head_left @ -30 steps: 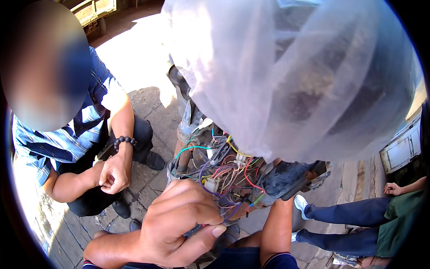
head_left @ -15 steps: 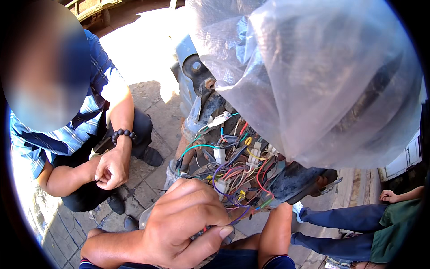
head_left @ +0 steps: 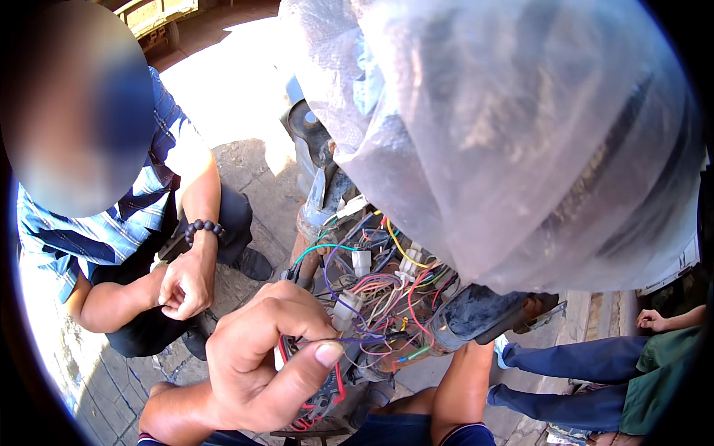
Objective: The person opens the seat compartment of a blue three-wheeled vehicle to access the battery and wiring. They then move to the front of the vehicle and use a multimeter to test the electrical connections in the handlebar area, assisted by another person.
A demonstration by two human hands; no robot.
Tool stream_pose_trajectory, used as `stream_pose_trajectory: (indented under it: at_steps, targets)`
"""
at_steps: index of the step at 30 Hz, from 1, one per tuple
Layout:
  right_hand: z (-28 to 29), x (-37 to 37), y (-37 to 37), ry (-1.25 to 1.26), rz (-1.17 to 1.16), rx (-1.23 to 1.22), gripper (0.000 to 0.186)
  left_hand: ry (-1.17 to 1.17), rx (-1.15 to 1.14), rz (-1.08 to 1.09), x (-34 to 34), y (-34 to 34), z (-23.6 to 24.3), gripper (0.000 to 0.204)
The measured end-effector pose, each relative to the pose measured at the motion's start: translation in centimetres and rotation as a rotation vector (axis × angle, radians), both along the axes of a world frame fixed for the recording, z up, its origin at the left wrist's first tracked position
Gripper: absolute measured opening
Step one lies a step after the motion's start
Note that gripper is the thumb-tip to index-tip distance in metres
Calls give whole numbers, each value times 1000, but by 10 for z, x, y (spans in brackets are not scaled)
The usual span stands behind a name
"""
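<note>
My left hand (head_left: 271, 357) is closed, thumb and forefinger pinching a purple wire (head_left: 357, 338), at the lower edge of a tangle of coloured wires with white connectors (head_left: 347, 308). Beneath it a dark object with red leads (head_left: 321, 401) is partly hidden. My right forearm (head_left: 462, 383) rises from the lower edge to behind a dark, rusty metal tube (head_left: 476, 316); its hand is hidden there. The wires sit in a worn metal vehicle frame (head_left: 316, 215), whose upper part is draped in a large translucent plastic sheet (head_left: 491, 134).
A person in a plaid shirt (head_left: 111, 238) crouches at the left, hands together near the wiring. At the right are another person's dark-trousered legs (head_left: 565, 357) and hand. The floor is paved (head_left: 253, 171); a cart or vehicle (head_left: 152, 18) stands at the back.
My left hand has shifted a little up and left, bringing the purple wire higher, and more of the dark object with red leads now shows beneath it. The plastic sheet shifts with the view.
</note>
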State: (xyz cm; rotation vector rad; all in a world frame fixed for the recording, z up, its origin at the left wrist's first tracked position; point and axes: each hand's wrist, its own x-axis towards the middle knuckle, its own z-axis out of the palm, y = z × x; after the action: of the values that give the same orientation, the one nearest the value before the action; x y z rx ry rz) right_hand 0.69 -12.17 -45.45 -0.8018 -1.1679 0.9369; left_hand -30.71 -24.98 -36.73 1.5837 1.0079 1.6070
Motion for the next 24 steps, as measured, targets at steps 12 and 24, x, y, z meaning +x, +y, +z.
stream_pose_trajectory:
  at_steps: [12,24]
  targets:
    - [-2,5,3,39,11,-15,62,10,11,0,-1,4,-2,10]
    - [-44,23,23,538,264,-238,72,2,-17,47,-2,2,0,8]
